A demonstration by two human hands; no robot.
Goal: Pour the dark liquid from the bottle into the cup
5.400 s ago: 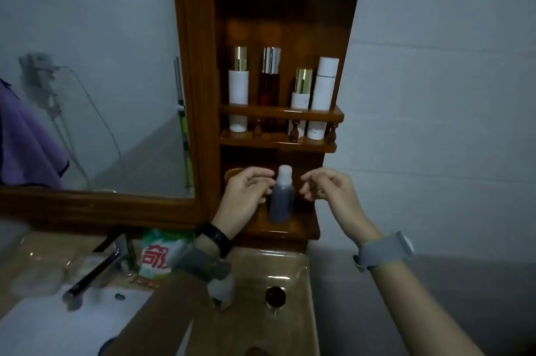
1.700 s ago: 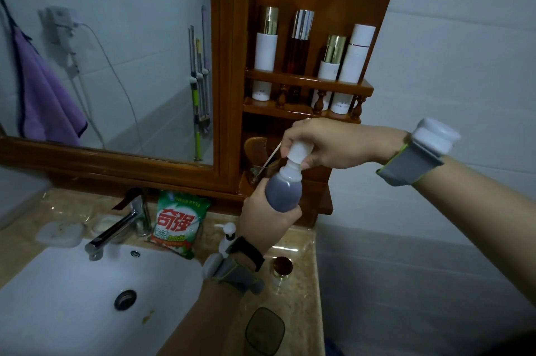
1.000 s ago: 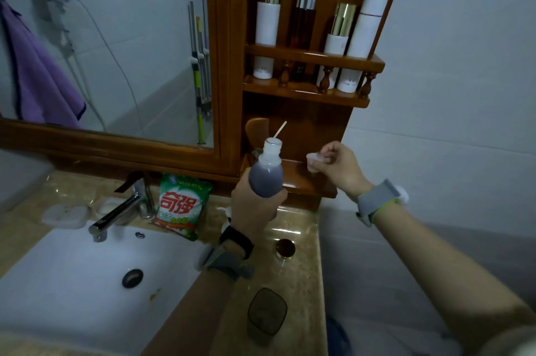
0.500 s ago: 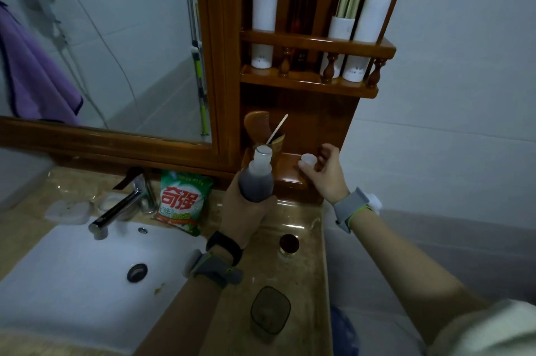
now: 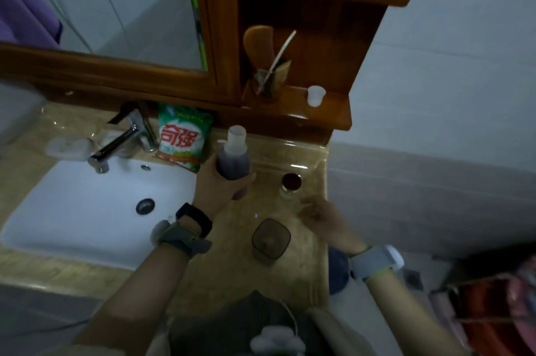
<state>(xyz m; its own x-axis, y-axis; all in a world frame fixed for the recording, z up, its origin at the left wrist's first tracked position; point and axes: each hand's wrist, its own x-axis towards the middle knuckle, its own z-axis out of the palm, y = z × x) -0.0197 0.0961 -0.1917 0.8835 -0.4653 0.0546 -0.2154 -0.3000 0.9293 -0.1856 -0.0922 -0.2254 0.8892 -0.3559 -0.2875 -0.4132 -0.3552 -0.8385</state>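
1. Bottle of dark liquid: upright and uncapped, its pale open neck uppermost, dark contents filling the lower body. It is held above the counter, at the fingertips of the left hand.
2. Left hand: wrapped around the lower body of the bottle, fingers closed on it from below and behind. A black band and a grey strap sit on this wrist.
3. Cup: a dark translucent tumbler with a rounded-square mouth, standing on the counter between the two hands, nearer the body than the bottle and apart from it. Its contents cannot be made out.
4. Right hand: low over the counter just to the right of the cup, fingers loosely spread and holding nothing. The hand is blurred, so contact with the counter cannot be confirmed. A grey strap with a white unit sits on this wrist.
5. Small jar: round dark top, pale base, on the counter just beyond the right hand's fingertips and to the right of the bottle.
6. White cap: standing alone on the lowest wooden shelf, well beyond both hands.
7. Detergent bag: green with red lettering, leaning just left of and beyond the left hand.
8. Faucet and white basin: to the left of the left hand and forearm.
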